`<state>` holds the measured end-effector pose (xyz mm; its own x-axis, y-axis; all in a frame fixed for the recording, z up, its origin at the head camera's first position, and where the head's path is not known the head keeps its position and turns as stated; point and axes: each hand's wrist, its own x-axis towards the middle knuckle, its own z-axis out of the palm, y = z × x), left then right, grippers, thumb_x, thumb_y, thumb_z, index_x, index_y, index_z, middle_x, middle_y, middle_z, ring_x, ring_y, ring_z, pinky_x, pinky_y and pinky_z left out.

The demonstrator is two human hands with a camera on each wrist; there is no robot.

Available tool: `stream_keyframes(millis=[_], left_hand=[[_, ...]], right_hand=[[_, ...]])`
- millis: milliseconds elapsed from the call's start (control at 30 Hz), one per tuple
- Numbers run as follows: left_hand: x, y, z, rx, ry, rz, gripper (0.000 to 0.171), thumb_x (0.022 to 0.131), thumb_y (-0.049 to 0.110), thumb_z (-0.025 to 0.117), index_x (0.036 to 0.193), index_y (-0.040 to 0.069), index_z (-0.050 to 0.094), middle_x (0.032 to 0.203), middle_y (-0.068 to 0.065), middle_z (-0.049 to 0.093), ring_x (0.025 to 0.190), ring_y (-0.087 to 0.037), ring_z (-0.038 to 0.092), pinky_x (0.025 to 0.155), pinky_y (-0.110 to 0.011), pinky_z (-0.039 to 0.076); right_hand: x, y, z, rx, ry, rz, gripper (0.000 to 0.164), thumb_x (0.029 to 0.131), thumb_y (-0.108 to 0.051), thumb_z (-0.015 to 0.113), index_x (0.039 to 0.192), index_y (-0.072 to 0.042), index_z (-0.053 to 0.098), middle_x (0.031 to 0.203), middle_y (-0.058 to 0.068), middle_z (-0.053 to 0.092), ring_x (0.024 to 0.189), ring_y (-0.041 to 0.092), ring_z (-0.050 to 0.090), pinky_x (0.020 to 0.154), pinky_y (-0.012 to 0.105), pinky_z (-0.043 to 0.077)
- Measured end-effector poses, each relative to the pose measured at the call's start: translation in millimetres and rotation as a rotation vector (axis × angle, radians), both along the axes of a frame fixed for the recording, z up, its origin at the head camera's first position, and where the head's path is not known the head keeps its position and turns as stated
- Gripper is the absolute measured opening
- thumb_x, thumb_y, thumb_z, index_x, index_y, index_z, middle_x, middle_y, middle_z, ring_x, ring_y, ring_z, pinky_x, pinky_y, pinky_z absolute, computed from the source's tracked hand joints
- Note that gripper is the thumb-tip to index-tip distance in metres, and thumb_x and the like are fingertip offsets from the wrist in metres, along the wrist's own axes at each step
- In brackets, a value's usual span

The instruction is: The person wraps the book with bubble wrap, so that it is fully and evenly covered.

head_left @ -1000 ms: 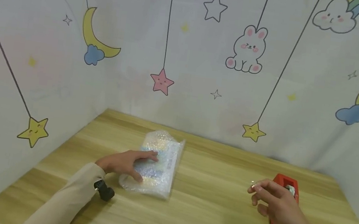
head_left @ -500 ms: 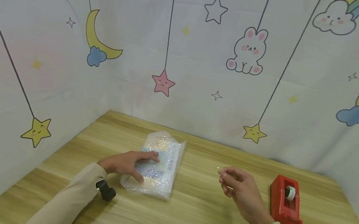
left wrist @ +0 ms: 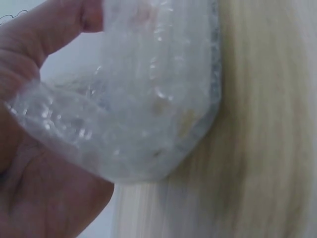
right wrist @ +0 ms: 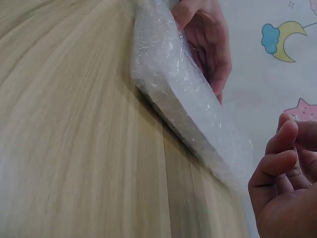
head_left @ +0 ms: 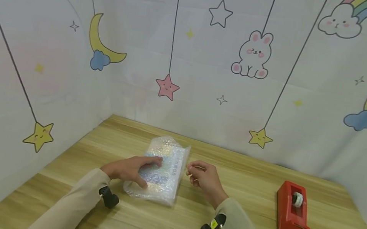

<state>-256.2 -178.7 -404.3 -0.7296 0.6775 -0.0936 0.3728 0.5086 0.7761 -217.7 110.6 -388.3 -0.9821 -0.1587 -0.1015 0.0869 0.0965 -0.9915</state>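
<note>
A bubble-wrapped package [head_left: 167, 182] lies on the table, pastel bands and printed characters showing through the wrap. My left hand [head_left: 129, 168] rests on its left part with thumb and fingers spread. In the left wrist view a loose fold of bubble wrap [left wrist: 99, 134] stands up by the palm. Just off the package's right edge, my right hand [head_left: 205, 179] pinches a small clear piece of tape [right wrist: 294, 117] between thumb and forefinger; the tape is barely visible.
A red tape dispenser [head_left: 293, 214] with a roll in it stands on the right of the wooden table [head_left: 236, 218]. Cartoon-printed cloth walls [head_left: 196, 120] enclose the back and both sides. Each wrist carries a small black camera.
My right hand has travelled left from the tape dispenser to the package's right edge, carrying the piece of tape. The left hand and the package have stayed in place.
</note>
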Motion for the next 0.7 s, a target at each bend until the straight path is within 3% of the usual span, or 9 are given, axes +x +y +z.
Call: stream_keyframes(millis=[200,433,700], left_hand=[[-0.8,-3.2,-1.1,0.024,-0.045,-0.009,0.066,0.074,0.015,0.086,0.131,0.012,0.051,0.168,-0.011,0.024,0.154,-0.038,0.026,0.126,-0.055,0.018],[-2.2,-2.8,-0.6,0.029,-0.05,-0.001,0.065,0.074,0.014,0.085,0.128,0.015,0.049,0.168,-0.011,0.025,0.154,-0.039,0.026,0.125,-0.057,0.017],[-1.8,0.9,1.5,0.003,-0.015,-0.001,0.068,0.071,0.014,0.085,0.13,0.014,0.05,0.166,-0.012,0.03,0.153,-0.039,0.029,0.124,-0.059,0.021]], right_hand=[[-19.0,-33.2,-6.2,0.058,0.034,-0.036,0.02,0.096,-0.011,0.065,0.109,0.004,0.069,0.077,0.0,0.069,0.06,0.009,0.056,0.058,0.022,0.044],[-35.5,-60.8,-10.2,0.102,0.039,-0.028,0.014,0.094,-0.008,0.066,0.102,0.002,0.071,0.074,0.002,0.071,0.054,0.009,0.055,0.05,0.02,0.041],[-46.1,-70.0,-15.6,0.187,0.029,-0.055,0.01,0.092,-0.006,0.067,0.097,0.0,0.073,0.076,0.01,0.076,0.044,0.007,0.052,0.045,0.018,0.039]])
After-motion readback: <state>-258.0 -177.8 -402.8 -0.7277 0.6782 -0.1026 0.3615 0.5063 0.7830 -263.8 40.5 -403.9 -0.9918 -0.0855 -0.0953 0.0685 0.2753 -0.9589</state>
